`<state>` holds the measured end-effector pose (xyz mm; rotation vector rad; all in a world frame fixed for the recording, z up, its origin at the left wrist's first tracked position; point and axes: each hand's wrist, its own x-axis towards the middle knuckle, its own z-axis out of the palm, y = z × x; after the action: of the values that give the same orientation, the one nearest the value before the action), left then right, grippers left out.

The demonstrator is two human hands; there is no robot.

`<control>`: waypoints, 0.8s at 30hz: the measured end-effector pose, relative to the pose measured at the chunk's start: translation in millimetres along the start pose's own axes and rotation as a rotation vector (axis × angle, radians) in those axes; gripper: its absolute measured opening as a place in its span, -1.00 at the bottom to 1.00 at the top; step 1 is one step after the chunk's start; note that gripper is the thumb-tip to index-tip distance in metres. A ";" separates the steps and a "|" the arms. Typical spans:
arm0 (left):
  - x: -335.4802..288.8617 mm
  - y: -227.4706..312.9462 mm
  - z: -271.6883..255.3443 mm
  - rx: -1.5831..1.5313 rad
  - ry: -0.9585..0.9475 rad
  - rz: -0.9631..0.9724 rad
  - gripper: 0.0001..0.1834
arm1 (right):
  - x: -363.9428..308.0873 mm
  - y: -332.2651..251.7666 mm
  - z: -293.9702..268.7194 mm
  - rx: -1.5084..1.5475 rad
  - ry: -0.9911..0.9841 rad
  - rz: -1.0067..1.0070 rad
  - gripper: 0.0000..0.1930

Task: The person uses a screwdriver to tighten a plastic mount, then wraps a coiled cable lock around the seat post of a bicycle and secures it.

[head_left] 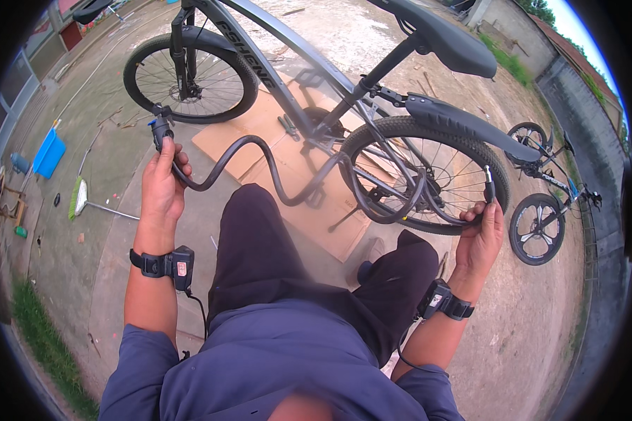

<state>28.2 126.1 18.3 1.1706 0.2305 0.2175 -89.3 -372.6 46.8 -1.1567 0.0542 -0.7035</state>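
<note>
A black coiled cable bike lock [246, 139] stretches in loose loops between my two hands, across the front of a grey bicycle [288, 88]. My left hand [165, 174] is closed around its lock head [161, 128], which has a bit of blue on its side and a clamp-like piece on top. In my right hand [482, 228] I pinch the cable's other end, and a silver metal pin [489, 174] points upward from its black sleeve. Some of the coils pass in front of the bicycle's rear wheel [463, 151]; whether they touch it I cannot tell.
Flattened cardboard [330, 242] lies under the bicycle, with pliers-like tools [288, 128] on it. A second bicycle [538, 228] is at the right near a wall [586, 119]. Leftward are a blue bin [49, 153] and a green-bristled broom [78, 198].
</note>
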 end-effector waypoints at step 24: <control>-1.6 -4.8 3.7 0.003 -0.018 -0.034 -0.61 | -2.5 8.7 16.0 -0.120 -0.078 0.064 -0.72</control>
<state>27.9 120.5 15.2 1.1705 0.2352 0.1766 -80.9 -356.4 45.4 -1.2904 0.0683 -0.6042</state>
